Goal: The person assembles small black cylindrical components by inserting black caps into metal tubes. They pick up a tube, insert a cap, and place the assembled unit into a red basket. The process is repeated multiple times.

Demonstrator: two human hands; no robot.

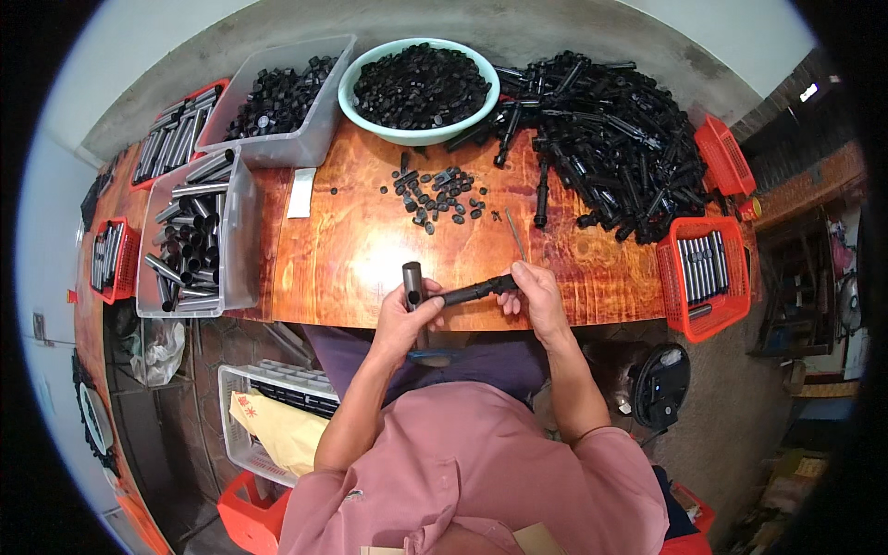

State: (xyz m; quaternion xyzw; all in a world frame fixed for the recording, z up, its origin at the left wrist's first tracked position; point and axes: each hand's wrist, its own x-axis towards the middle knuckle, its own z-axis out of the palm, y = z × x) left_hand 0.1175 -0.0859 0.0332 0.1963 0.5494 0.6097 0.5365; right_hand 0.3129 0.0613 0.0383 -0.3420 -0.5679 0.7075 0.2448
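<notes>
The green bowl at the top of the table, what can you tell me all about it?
The green bowl is round, pale mint green, and looks like plastic. It sits upright at the far edge of the wooden table, heaped full of small black parts. A clear tub of similar black pieces stands right against its left side, and a big pile of black tubes reaches it on the right. Neither hand touches it.

The one camera is sitting on the person's head, looking steeply down past the chest and forearms onto the wooden tabletop [370, 250]. It is sitting close above the hands, which are landing near the middle, and its fisheye lens is bending the tabletop's edges and darkening the corners
</notes>
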